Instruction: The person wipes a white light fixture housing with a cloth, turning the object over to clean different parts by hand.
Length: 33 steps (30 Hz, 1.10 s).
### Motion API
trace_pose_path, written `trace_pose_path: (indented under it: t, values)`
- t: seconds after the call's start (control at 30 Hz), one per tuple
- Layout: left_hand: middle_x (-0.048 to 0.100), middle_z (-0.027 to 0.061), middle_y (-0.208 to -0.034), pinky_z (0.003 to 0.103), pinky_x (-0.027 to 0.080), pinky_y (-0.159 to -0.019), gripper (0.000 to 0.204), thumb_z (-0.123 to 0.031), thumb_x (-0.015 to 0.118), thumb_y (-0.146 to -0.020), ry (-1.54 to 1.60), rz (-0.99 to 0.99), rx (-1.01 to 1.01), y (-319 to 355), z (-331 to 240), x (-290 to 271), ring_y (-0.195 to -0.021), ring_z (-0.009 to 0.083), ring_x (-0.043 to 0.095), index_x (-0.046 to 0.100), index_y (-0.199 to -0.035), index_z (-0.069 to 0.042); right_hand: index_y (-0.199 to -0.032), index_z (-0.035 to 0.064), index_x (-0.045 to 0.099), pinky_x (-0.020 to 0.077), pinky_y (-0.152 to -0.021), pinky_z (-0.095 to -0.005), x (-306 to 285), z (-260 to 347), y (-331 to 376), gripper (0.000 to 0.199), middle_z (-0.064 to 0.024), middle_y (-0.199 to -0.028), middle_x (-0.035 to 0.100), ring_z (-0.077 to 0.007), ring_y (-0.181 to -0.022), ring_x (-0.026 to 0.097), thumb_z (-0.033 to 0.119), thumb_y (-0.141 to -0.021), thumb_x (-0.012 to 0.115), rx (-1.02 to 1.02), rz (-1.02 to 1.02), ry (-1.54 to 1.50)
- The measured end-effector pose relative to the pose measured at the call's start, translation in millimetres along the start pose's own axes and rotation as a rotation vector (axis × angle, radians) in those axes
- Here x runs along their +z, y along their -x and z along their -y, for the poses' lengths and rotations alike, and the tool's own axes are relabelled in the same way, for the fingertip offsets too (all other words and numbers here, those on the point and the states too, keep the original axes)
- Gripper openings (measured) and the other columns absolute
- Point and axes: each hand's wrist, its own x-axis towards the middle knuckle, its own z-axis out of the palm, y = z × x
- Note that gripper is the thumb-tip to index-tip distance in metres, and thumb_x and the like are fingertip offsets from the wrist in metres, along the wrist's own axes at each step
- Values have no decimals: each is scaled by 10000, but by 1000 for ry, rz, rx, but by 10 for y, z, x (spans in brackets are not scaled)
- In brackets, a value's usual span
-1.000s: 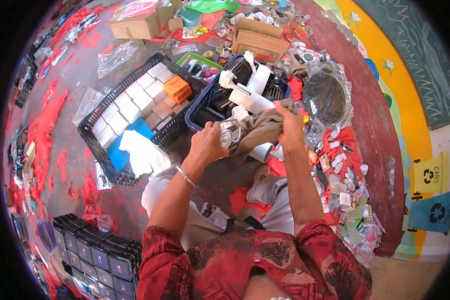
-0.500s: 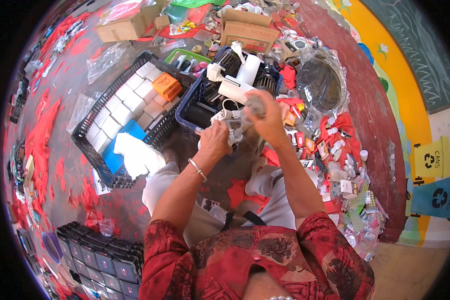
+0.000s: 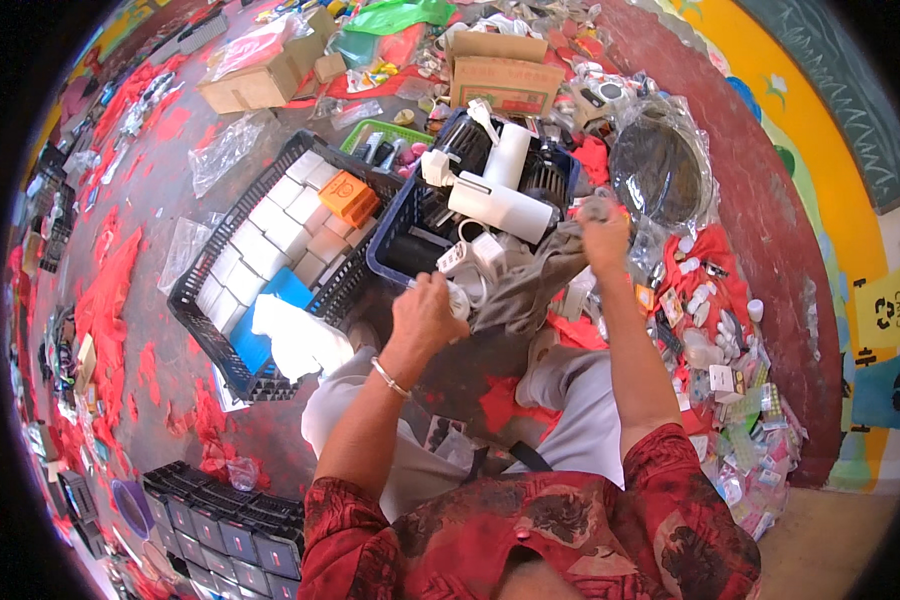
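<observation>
A grey cloth (image 3: 535,285) is stretched to the right from beside my left hand. My right hand (image 3: 606,245) is closed on its right end, slightly blurred. My left hand (image 3: 428,318), with a bracelet at the wrist, is closed on a white piece, perhaps a coiled cord or plug; the fingers hide most of it. Just beyond it, white plug adapters (image 3: 457,260) with a looped cord lie at the near edge of a blue crate (image 3: 382,262). Two white cylindrical lamps (image 3: 510,208) rest on black parts in that crate.
Left of it stands a black crate (image 3: 202,335) with white boxes, an orange box (image 3: 346,195) and a white bag (image 3: 295,335). A green basket (image 3: 360,135) and a cardboard box (image 3: 505,80) lie beyond. Small packages (image 3: 715,380) cover the floor at right; stacked black boxes (image 3: 235,535) stand lower left.
My right hand has moved right and down from above the crate, drawing the grey cloth out sideways. My left hand stays near the adapters. The whole view has shifted slightly.
</observation>
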Motion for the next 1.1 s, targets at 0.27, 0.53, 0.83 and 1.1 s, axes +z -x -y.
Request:
trace_pose_path:
  t: [0.27, 0.53, 0.83, 1.1]
  values:
    - [571, 158, -953, 394, 495, -698, 655, -299, 737, -516, 26, -87, -116, 1, 76, -243, -844, 329, 598, 518, -1069, -26, -877, 32, 567, 476, -600, -285, -290, 1005, 305, 160, -67, -715, 586, -163, -628, 554, 171, -827, 627, 519, 377, -954]
    - [557, 156, -1000, 397, 498, -685, 719, -282, 753, -527, 43, -144, -45, 83, 19, -297, -831, 332, 603, 482, -1145, -35, -926, 57, 605, 488, -671, -296, 538, 1734, 644, 179, -55, -777, 614, -174, -741, 615, 42, -750, 630, -401, 413, -93]
    - [603, 177, -962, 381, 482, -736, 589, -236, 730, -581, 472, -428, -224, 3, 380, -515, -854, 312, 610, 525, -1073, 15, -917, 53, 618, 477, -705, -245, -17, 1473, 766, 167, -10, -844, 630, -100, -772, 586, 79, -768, 689, -147, 634, -453]
    - [552, 121, -1144, 371, 536, -784, 600, -422, 578, -804, 1920, -199, -200, -146, 387, -511, -1003, 250, 591, 414, -1253, -61, -933, 58, 538, 481, -573, -300, 14, 1089, 617, 219, -89, -745, 565, -183, -654, 558, 247, -847, 608, 498, 504, -1050]
